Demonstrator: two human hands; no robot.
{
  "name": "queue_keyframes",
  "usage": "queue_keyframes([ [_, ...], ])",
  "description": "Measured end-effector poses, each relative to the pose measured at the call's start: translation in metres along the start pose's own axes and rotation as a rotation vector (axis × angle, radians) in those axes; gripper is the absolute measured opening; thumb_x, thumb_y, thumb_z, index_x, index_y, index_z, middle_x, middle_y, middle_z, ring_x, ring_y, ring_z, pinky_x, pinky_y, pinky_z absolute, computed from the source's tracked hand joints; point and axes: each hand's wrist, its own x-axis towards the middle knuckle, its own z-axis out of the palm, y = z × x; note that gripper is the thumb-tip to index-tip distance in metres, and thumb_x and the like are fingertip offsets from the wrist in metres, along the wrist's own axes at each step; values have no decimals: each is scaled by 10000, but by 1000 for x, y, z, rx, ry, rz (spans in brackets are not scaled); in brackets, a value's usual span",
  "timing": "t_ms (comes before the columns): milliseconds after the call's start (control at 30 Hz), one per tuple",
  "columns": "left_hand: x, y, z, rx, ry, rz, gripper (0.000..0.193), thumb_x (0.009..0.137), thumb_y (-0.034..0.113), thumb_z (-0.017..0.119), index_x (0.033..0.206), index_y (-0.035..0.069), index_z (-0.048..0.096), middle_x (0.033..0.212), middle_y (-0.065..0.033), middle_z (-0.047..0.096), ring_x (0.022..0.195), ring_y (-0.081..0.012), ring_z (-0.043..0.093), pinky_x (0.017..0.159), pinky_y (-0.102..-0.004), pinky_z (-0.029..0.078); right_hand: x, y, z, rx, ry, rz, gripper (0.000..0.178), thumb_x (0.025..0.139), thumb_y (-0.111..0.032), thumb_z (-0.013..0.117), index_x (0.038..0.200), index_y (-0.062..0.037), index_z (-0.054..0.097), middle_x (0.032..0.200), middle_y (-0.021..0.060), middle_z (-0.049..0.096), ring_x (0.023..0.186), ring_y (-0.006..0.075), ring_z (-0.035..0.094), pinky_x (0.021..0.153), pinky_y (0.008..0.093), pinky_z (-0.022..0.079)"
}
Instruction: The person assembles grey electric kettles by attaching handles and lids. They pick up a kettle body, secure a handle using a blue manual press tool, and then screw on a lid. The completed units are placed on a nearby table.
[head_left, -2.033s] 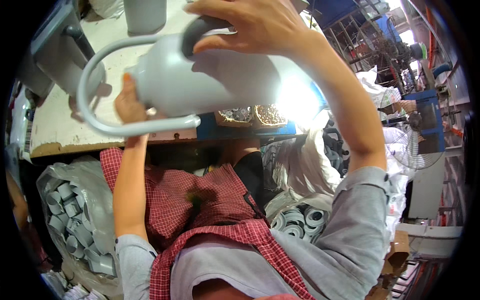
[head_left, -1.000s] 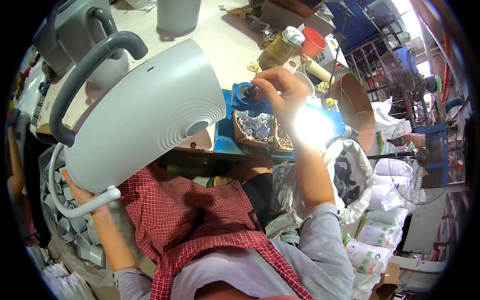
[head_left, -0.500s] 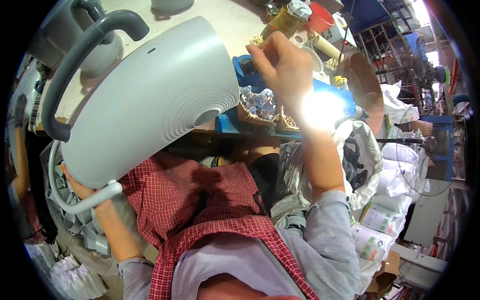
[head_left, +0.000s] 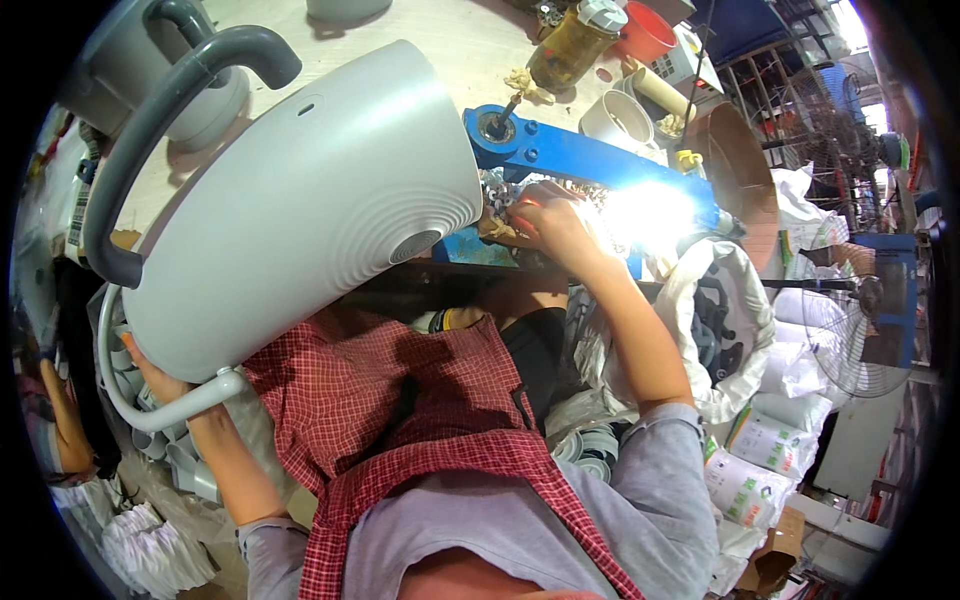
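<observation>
A large pale grey plastic bucket (head_left: 300,200) lies tilted across the bench edge, with ring-shaped ridges and a dark perforated disc on its side. It has a dark grey curved handle (head_left: 125,150) and a light grey loop handle (head_left: 165,415). My left hand (head_left: 155,368) grips its lower end, fingers partly hidden behind it. My right hand (head_left: 562,225) is down in a cardboard box (head_left: 497,228) of small metal parts, its fingers curled and their tips hidden. Just beyond stands a blue machine arm (head_left: 560,150) with a bright lamp (head_left: 650,215).
A jar of amber liquid (head_left: 575,55), a red bowl (head_left: 645,35) and a white cup (head_left: 617,120) stand at the back. To the right are a white sack of dark parts (head_left: 735,330) and a fan (head_left: 855,325). Grey parts (head_left: 190,470) lie below left.
My right hand has come down and nearer, from above the blue machine arm into the box of small metal parts. My left hand and the bucket have hardly moved.
</observation>
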Motion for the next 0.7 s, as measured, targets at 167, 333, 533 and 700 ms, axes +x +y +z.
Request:
queue_keyframes([
  [167, 2, -3, -6, 15, 1, 33, 457, 1022, 405, 339, 1251, 46, 504, 1225, -83, 563, 1069, -208, 567, 923, -345, 478, -6, -4, -11, -58, 50, 12, 153, 754, -77, 676, 906, -88, 664, 927, 106, 642, 817, 286, 630, 696, 389, 515],
  [333, 14, -8, -15, 82, -31, 35, 478, 1019, 422, 331, 1259, 52, 515, 1204, -85, 577, 1044, -195, 584, 904, -340, 489, -1, -46, -59, 198, 433, -88, 270, 703, 52, 710, 948, -52, 666, 847, 98, 636, 764, 261, 631, 652, 332, 521],
  [533, 26, -18, -3, -37, -148, -104, 540, 995, 482, 369, 1245, 35, 538, 1181, -95, 602, 1054, -200, 594, 911, -328, 483, 58, -54, -116, -100, 840, -156, 263, 680, 49, 739, 917, -53, 691, 827, 73, 644, 610, 202, 626, 510, 277, 486],
  [700, 25, -23, 3, -25, -98, -129, 532, 993, 475, 385, 1247, 33, 538, 1178, -106, 607, 1054, -205, 602, 899, -334, 493, 78, -45, -108, -141, 843, -294, 305, 657, 32, 737, 944, -64, 698, 838, 70, 654, 628, 201, 632, 531, 285, 500],
])
